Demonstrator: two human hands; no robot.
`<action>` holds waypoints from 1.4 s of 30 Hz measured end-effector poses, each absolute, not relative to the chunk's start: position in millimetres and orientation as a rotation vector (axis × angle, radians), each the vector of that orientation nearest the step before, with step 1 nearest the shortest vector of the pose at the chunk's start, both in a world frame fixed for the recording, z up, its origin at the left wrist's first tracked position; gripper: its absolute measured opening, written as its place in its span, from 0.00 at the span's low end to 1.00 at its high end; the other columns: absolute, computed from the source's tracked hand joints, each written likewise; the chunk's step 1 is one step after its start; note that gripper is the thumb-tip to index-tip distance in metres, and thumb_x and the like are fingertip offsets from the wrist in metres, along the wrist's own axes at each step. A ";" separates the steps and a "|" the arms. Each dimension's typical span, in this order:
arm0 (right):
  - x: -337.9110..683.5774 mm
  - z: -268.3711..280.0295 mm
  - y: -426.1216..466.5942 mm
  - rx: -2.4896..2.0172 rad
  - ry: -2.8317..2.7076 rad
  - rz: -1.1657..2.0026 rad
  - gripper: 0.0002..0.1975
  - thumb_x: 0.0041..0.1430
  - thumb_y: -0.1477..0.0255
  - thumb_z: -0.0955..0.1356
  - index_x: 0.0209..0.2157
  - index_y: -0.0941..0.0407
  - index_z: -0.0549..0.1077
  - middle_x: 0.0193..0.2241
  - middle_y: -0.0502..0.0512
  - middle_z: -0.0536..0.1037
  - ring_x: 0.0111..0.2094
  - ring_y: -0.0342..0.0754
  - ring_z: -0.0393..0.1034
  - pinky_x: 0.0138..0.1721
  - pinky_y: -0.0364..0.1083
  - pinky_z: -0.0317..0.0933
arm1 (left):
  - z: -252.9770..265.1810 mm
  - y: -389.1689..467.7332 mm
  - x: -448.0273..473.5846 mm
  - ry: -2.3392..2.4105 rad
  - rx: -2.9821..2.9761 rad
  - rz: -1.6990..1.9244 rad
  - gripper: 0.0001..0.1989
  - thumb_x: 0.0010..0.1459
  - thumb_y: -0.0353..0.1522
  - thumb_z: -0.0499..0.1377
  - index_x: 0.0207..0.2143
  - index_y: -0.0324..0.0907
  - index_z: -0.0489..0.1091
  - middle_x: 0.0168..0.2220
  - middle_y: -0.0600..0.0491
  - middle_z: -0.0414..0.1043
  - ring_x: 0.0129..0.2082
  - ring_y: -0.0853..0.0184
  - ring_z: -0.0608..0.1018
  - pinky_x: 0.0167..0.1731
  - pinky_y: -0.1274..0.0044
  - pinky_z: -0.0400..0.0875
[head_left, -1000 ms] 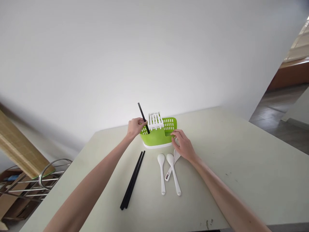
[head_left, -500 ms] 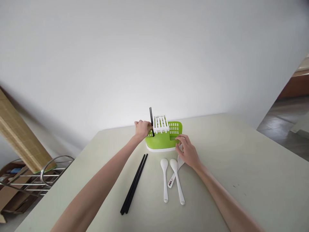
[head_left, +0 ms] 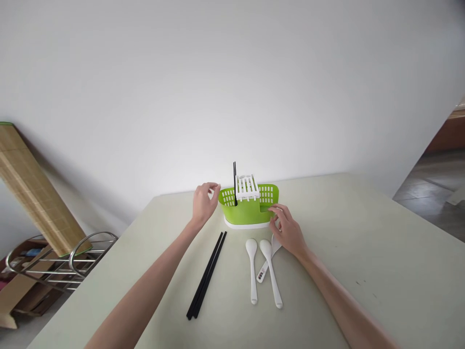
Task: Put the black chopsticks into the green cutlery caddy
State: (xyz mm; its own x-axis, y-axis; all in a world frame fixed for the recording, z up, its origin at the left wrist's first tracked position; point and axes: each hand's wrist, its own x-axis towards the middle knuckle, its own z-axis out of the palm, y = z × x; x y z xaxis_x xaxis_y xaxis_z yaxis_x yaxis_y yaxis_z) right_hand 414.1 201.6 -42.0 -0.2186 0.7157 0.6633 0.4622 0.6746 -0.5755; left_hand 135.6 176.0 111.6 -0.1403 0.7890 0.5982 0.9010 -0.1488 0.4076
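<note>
A green cutlery basket [head_left: 240, 215] with a white base and a white slatted rack [head_left: 247, 188] stands near the wall. Two black chopsticks [head_left: 235, 182] lean upright in its left compartment. Just off the basket's left rim, my left hand [head_left: 205, 202] is empty, with its fingers loosely curled and apart from the chopsticks. My right hand [head_left: 288, 230] holds the basket's right front edge, fingertips at the notch and thumb lower down on the outside. Three white spoons lie in front: one alone [head_left: 251, 266], one [head_left: 271, 271] crossing over another [head_left: 262, 271] whose bowl is partly behind my right hand.
Another pair of black chopsticks [head_left: 207, 276] lies on the pale table [head_left: 327, 291], left of the spoons. Beyond the table's left edge are a metal rack [head_left: 72, 264], a rolled bamboo mat [head_left: 36, 189] and a cardboard box [head_left: 22, 295]. The wall rises behind the basket.
My left hand has let go of the upright chopsticks and moved left, away from them. My right hand keeps its place at the basket. The whole view has shifted slightly.
</note>
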 end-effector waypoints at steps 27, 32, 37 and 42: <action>427.1 -72.8 220.5 -1.266 -1.216 0.792 0.15 0.53 0.67 0.67 0.43 0.52 0.68 0.44 0.55 0.78 0.33 0.49 0.78 0.40 0.51 0.70 | 8.1 -23.8 95.4 -2.459 -2.115 -1.084 0.16 0.62 0.49 0.61 0.39 0.47 0.73 0.34 0.52 0.76 0.36 0.60 0.76 0.39 0.69 0.73; 428.0 -71.7 220.2 -1.259 -1.210 0.794 0.14 0.54 0.67 0.67 0.43 0.52 0.68 0.44 0.55 0.78 0.33 0.49 0.77 0.40 0.51 0.70 | 9.9 -24.5 97.8 -2.505 -2.057 -1.153 0.14 0.61 0.47 0.62 0.41 0.47 0.74 0.35 0.52 0.78 0.35 0.62 0.77 0.38 0.71 0.73; 428.5 -74.7 222.3 -1.254 -1.216 0.789 0.14 0.54 0.66 0.67 0.43 0.52 0.69 0.43 0.55 0.79 0.32 0.49 0.78 0.40 0.51 0.70 | 12.4 -24.3 100.2 -2.527 -2.014 -1.166 0.14 0.60 0.47 0.62 0.40 0.48 0.74 0.36 0.52 0.78 0.34 0.62 0.78 0.38 0.71 0.73; 428.6 -75.2 223.1 -1.254 -1.226 0.787 0.14 0.54 0.67 0.67 0.43 0.52 0.68 0.44 0.55 0.78 0.32 0.49 0.78 0.40 0.51 0.70 | 9.7 -23.2 98.0 -2.514 -2.006 -1.150 0.13 0.60 0.46 0.63 0.40 0.48 0.75 0.35 0.53 0.78 0.34 0.63 0.78 0.36 0.72 0.72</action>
State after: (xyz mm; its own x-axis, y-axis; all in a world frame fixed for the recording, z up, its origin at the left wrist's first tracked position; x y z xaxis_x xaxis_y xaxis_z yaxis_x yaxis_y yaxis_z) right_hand 428.6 223.1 -75.2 0.2274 0.9438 0.2399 0.1748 0.2028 -0.9635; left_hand 98.0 -23.2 9.7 -0.2855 0.9396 0.1888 0.7573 0.1004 0.6453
